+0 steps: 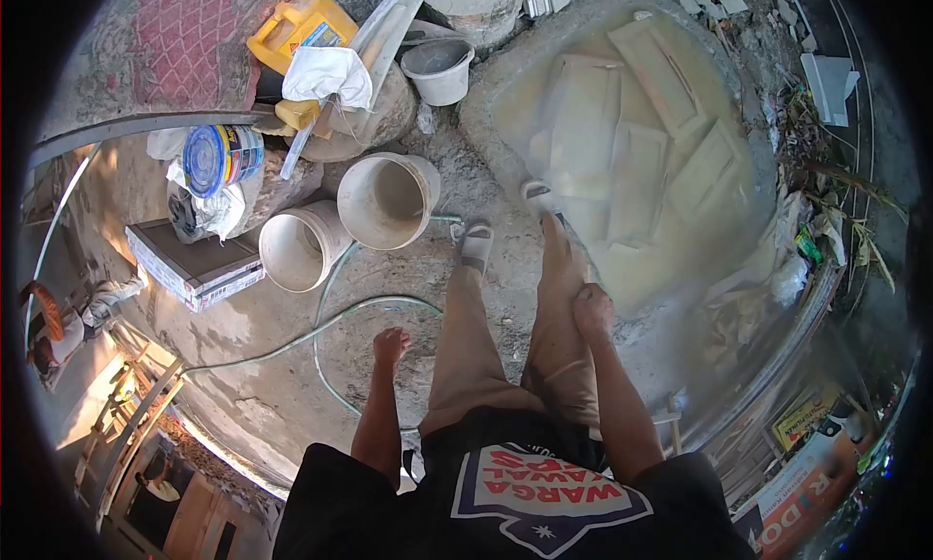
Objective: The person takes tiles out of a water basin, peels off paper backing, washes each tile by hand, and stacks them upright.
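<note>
Trousers (468,339), tan and creased, pale rectangular panels (637,176) in murky yellowish water (632,276)

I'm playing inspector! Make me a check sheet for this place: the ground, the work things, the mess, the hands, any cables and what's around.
Ground: the ground looks grey and rough, with darker patches.
Work things: pale flat panels lie in cloudy water.
Mess: two pale buckets, a yellow jug and a tub with a blue lid.
Hands: left hand looks empty, above the ground; right hand is at the right trouser leg.
Cables: none clear on the ground, but a green hose curves across it.
Surroundings: a red mat ahead on the left.
</note>
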### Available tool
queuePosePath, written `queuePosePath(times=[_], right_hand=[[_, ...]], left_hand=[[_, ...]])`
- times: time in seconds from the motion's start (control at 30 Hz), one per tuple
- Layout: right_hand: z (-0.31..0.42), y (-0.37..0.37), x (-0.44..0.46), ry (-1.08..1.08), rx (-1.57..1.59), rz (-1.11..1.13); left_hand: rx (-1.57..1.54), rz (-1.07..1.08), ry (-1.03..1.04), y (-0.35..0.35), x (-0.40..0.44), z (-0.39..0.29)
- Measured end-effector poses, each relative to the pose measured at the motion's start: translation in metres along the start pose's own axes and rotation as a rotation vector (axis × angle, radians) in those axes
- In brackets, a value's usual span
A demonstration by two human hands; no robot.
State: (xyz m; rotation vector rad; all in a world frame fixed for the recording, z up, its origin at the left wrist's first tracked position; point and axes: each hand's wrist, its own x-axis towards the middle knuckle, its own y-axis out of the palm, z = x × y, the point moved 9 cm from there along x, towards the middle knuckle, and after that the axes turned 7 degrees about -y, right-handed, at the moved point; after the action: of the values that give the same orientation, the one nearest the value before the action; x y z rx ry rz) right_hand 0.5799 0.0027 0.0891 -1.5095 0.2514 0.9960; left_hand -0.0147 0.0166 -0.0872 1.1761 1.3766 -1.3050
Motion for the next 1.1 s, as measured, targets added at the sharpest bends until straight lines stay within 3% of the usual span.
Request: queuePosePath(times=[0.03, 0.07, 0.1, 0.17, 0.27, 0.33, 0.37, 0.43, 0.5, 0.6, 0.73, 0.87, 0.97, 1.03, 1.1], right_hand=[[-0.004, -0.006, 0.003, -0.009, -0.058, 0.003], [-0.001, -0.015, 0.013, -0.029, -0.114, 0.0], [0.065, 0.002, 0.072, -0.139, -0.098, -0.011], [0.085, -0.01, 0.103, -0.239, -0.169, -0.003], [0.123, -0.009, 0.161, -0.39, -0.281, 0.036], [0.158, 0.009, 0.199, -0.488, -0.362, 0.146], [0.179, 0.019, 0.218, -0.537, -0.4, 0.197], [0.228, 0.036, 0.256, -0.64, -0.515, 0.263], [0.275, 0.055, 0.288, -0.718, -0.62, 0.313], [0.353, 0.074, 0.336, -0.861, -0.646, 0.24], [0.469, 0.094, 0.369, -1.116, -0.591, -0.003], [0.55, 0.133, 0.412, -1.391, -0.636, -0.329], [0.581, 0.164, 0.421, -1.357, -0.817, -0.335], [0.585, 0.191, 0.442, -1.286, -0.777, -0.259], [0.589, 0.208, 0.45, -1.279, -0.686, -0.16]], left_hand=[[-0.029, -0.089, -0.047, -0.013, -0.017, 0.044], [-0.035, -0.001, -0.037, -0.021, -0.024, 0.088], [-0.048, 0.057, 0.041, -0.034, 0.012, 0.052], [-0.063, -0.081, -0.101, -0.017, -0.03, 0.089], [-0.184, -0.165, -0.206, 0.047, -0.081, 0.122], [-0.24, -0.025, -0.243, 0.098, -0.08, 0.139], [-0.237, -0.087, -0.317, 0.125, -0.08, 0.158], [-0.263, -0.017, -0.427, 0.203, -0.102, 0.124], [-0.237, 0.114, -0.158, 0.256, -0.066, 0.115], [-0.155, 0.117, -0.267, 0.262, -0.041, 0.103], [0.162, -0.104, -0.139, 0.26, 0.047, 0.059], [-0.074, -0.29, -0.011, 0.227, 0.138, 0.026], [-0.284, -0.393, 0.214, 0.204, 0.187, -0.014], [-0.307, -0.498, 0.319, 0.191, 0.211, -0.026], [-0.484, -0.458, 0.374, 0.175, 0.224, -0.048]])
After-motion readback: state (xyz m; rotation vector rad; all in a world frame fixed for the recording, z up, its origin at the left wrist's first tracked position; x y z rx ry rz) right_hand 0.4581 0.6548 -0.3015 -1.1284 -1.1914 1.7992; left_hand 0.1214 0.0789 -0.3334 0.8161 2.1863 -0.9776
